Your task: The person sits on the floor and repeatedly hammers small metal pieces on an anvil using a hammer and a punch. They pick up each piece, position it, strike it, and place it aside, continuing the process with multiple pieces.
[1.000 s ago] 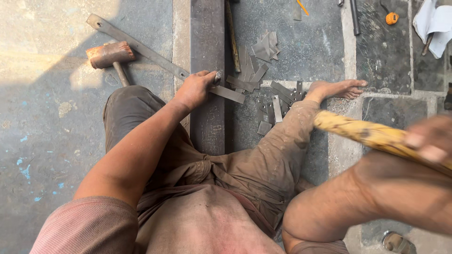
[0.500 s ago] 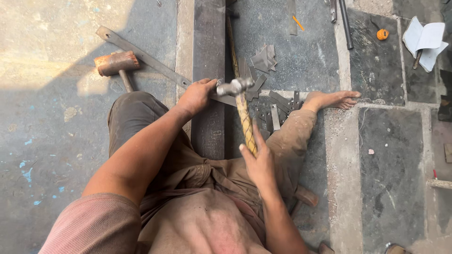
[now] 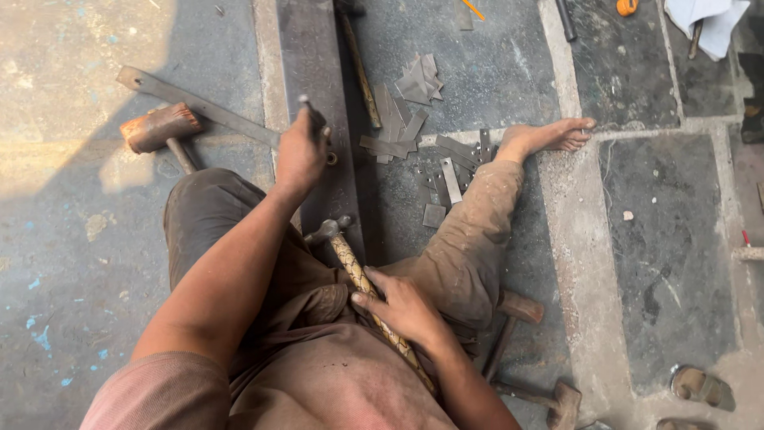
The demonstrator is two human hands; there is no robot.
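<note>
While a person sits on the stone floor [image 3: 72, 263] with legs apart, a long dark steel beam [image 3: 306, 72] runs near-to-far between them, its long axis pointing straight away from the body. Across it, slanting from far left to the centre, lies a flat metal strip [image 3: 199, 103]; its right end meets the beam under the left hand [image 3: 301, 155], which is clenched over that end and a small dark piece whose shape cannot be told. Lower and nearer the body, the right hand [image 3: 402, 306] grips the patterned shaft of a hammer [image 3: 350, 267], whose long axis climbs from near right to far left, its metal head pointing toward the beam just short of the left hand. Left of the strip rests a rusty mallet [image 3: 159, 127]. Right of the beam, cut metal scraps [image 3: 418, 80] lie scattered, some beside the bare foot [image 3: 549, 135]. Two more wooden-handled hammers [image 3: 517, 310] lie at near right.
</note>
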